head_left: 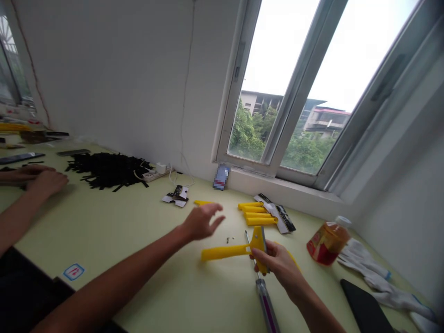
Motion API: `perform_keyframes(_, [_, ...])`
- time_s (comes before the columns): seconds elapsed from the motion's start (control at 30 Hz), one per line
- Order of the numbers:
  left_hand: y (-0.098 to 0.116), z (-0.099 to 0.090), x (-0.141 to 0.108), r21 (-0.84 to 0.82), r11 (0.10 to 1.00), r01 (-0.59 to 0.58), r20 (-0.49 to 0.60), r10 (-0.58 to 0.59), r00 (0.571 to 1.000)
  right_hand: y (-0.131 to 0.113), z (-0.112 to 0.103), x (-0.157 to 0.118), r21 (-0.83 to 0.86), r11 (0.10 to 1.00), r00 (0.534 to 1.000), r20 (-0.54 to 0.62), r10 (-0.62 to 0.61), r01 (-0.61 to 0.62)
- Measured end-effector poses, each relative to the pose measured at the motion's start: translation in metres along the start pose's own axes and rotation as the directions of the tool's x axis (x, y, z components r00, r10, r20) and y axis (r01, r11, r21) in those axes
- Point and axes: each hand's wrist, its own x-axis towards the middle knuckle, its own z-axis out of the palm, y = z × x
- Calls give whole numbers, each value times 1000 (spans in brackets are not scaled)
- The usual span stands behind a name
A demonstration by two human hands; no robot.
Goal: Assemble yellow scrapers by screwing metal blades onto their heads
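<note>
My right hand [279, 266] grips a yellow scraper [227, 252] by its wide head, which has a grey metal edge. Its handle points left above the table. My left hand [202, 223] is in the air with thumb and fingers apart, holding nothing. Just beyond it lies a yellow piece [204, 202], partly covered by the fingers. Small screws [228, 240] lie between my hands. A screwdriver [266, 305] with a clear and purple handle passes under the scraper head. Behind my right wrist shows another yellow piece [290, 255], mostly hidden.
Several yellow handles [260, 215] lie beside black-and-white cards [282, 217]. To the right are a bottle of red liquid [328, 243], white gloves [367, 273] and a black flat object [366, 307]. At left, a pile of black strips [107, 170], a power strip [156, 173] and another person's hands [46, 180].
</note>
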Motion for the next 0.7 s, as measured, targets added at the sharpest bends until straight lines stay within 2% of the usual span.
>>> perform_keyframes(0.03, [-18,-7,14,132,966,224,-28,-222,975,3,-4,-1,8,1000,999,-53,-7,8])
perform_keyframes(0.13, [-72,-18,49,243,827,507,-113,-495,862,8,-14,-5,51,998,976,-217,-22,34])
perform_keyframes(0.23, [-112,-13,62,276,696,663,-120,-659,742,8,-19,-6,82,995,950,-311,-30,59])
perform_keyframes(0.3, [-128,-6,60,290,672,681,-96,-688,719,9,-20,-5,89,993,940,-338,-45,79])
perform_keyframes(0.4, [-139,0,52,307,705,639,-63,-655,753,8,-21,-4,83,990,931,-357,-81,118])
perform_keyframes(0.53, [-141,-9,49,278,798,535,-61,-541,839,-4,-28,1,87,981,926,-353,-132,172])
perform_keyframes(0.63, [-130,-25,54,214,873,438,-71,-434,898,-26,-41,7,80,963,917,-333,-219,259])
perform_keyframes(0.7, [-110,-37,59,166,924,346,-58,-341,938,-45,-52,9,61,934,885,-348,-310,351])
